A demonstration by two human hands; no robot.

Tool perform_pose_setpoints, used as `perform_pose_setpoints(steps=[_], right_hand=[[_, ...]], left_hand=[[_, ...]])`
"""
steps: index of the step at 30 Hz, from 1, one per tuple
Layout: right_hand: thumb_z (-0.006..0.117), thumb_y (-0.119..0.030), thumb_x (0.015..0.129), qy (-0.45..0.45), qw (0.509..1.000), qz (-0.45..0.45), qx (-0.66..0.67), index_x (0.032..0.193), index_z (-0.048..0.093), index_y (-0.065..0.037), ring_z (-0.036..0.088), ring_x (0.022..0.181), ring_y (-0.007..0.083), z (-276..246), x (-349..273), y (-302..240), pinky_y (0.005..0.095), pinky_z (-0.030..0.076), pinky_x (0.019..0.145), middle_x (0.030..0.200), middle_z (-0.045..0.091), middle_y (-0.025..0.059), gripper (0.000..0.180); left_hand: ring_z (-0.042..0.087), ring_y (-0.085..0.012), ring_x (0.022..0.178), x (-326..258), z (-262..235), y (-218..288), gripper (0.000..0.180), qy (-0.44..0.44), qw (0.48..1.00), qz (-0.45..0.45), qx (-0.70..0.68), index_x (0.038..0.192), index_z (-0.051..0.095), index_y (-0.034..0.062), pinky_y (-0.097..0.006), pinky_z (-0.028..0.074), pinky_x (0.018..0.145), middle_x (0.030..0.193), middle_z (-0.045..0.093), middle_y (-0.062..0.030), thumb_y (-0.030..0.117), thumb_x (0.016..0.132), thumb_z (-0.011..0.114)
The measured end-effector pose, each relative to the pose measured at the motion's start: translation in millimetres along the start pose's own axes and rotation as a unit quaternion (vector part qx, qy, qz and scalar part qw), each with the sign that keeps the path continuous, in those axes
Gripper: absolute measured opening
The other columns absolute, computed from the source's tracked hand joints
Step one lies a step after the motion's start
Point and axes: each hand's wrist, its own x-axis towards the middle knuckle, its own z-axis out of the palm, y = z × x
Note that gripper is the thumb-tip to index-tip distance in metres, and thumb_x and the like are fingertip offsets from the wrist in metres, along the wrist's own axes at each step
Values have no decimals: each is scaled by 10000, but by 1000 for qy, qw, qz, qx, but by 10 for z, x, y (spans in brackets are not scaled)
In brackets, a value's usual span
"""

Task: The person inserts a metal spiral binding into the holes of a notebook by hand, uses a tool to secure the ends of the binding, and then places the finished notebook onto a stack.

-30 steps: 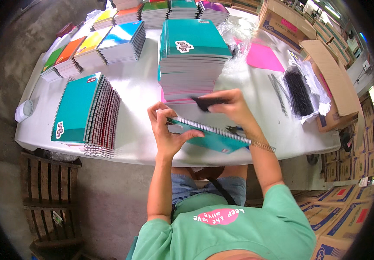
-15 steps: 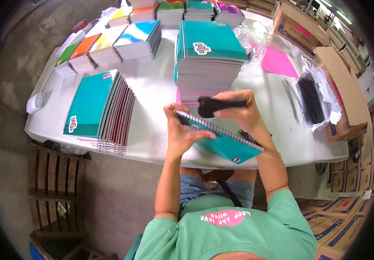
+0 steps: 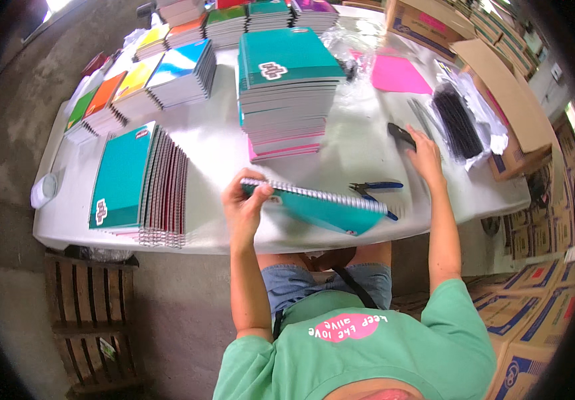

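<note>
Teal covers the notebook (image 3: pixel 331 212) that the left hand (image 3: pixel 244 201) grips by its left end, thumb on the near face and fingers curled behind; in the head view it is tilted above the white table (image 3: pixel 217 150) in front of the person's lap, with its silver wire spiral (image 3: pixel 321 193) along the upper edge.

That spiral marks the long axis: it runs from the left hand rightward and slightly toward the person; its far end lies just beside the blue-handled cutters (image 3: pixel 376 187), one handle of which is partly hidden behind the notebook.

The left hand is much the nearer to the notebook; the right hand (image 3: pixel 426 157) is well apart from it, out past the right end and farther from the body, its fingers at the near end of a black tool (image 3: pixel 401 135); whether they grip that tool or merely touch it, I cannot tell; loose silver coils (image 3: pixel 422 117) and a bundle of black coils (image 3: pixel 459 123) on white wrapping are just beyond.

Behind the held notebook, toward the far side, a tall stack of teal notebooks (image 3: pixel 292 77) stands; a shorter spiral-bound stack (image 3: pixel 124 179) sits to the left hand's left.
</note>
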Motion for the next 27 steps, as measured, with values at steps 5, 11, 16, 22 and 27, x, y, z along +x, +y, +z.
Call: perform_pose_setpoints(steps=[5,11,16,22,27], right_hand=[[658,-326,810,15,963,-95,250,1403,375,-174,370,1284,364,-96,-500,-225,514,251,1063,1423,378,136,675],[625,-333,834,-97,984,-143,50,1379,415,-187,310,1294,384,-16,-1187,-575,456,284,1060,1392,395,136,602],[600,-249,859,21,972,-25,231,1340,479,-185,469,948,328,9,-1390,-639,413,388,894,1055,487,172,500],[708,-204,766,17,948,-162,274,1206,612,-291,465,1006,281,-1106,-1392,-1482,414,358,898,1071,471,106,459],[717,-218,755,31,941,-196,273,1173,632,-317,459,1022,289,-1156,-1311,-1606,489,318,922,1093,455,103,438]], left_hand=[[506,-90,682,-110,-19,384,142,146,980,67,120,787,613,2,-211,412,601,776,557,-22,96,791,719],[573,-115,701,-222,382,267,270,105,957,164,213,973,690,36,-225,457,589,846,621,-69,23,713,763],[628,-174,817,-313,509,302,254,88,938,201,270,1013,666,-10,-256,503,715,913,647,-116,58,775,720],[558,-168,660,-275,681,270,371,84,911,267,302,1060,676,48,-273,452,573,771,615,-55,52,698,757],[539,-168,645,-280,769,257,420,77,903,286,312,1060,684,57,-283,440,567,749,597,-46,12,649,755]])
